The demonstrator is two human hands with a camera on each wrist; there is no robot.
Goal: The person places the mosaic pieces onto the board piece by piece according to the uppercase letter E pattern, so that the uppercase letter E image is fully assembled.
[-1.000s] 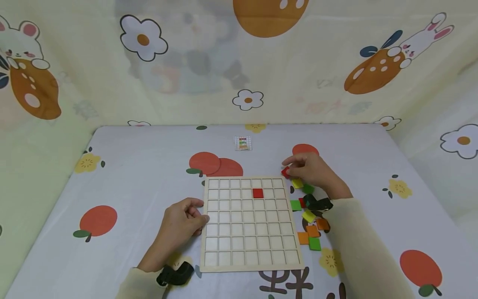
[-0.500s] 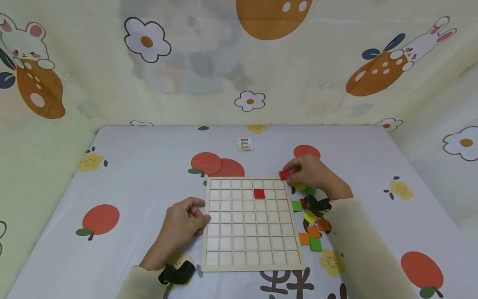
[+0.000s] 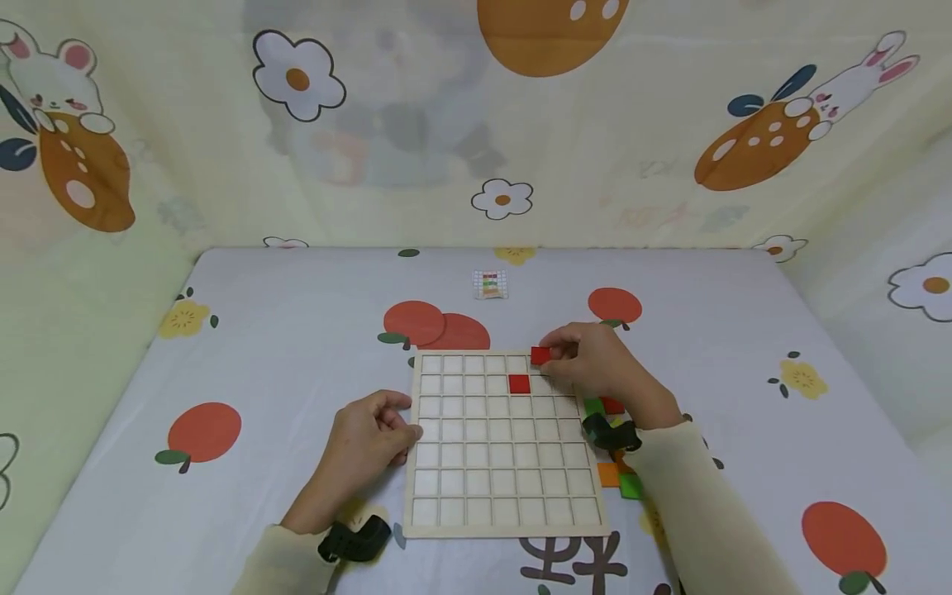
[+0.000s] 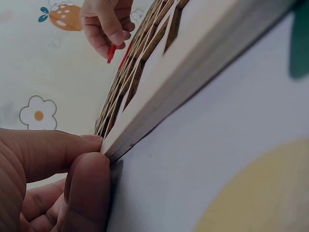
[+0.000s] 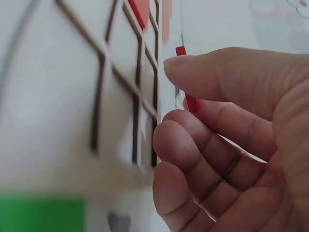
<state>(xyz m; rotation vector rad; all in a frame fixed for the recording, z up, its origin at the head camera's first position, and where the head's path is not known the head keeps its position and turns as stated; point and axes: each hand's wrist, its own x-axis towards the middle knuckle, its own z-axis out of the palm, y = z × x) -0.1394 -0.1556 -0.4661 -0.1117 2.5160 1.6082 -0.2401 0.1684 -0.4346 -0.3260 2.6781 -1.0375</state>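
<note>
A pale wooden grid board [image 3: 507,527] lies on the table in the head view, with one red tile [image 3: 519,384] set in a cell near its top. My left hand [image 3: 372,430] holds the board's left edge; in the left wrist view its thumb and a fingertip [image 4: 89,140] meet the frame. Over the board's upper right part, my right hand [image 3: 595,364] pinches a second red tile [image 3: 540,355] between thumb and finger. The right wrist view shows this held tile [image 5: 191,102] tilted on edge, partly covered by the thumb, its other fingers loosely curled.
Loose orange [image 3: 608,474] and green [image 3: 630,486] tiles lie right of the board, several partly hidden under the right wrist. A small card with a colored grid pattern [image 3: 490,284] lies beyond the board. A patterned cloth wall [image 3: 416,165] rises behind the table.
My right hand has carried the red tile leftward from beside the board's upper right corner to over its top row. The left hand stays at the left edge.
</note>
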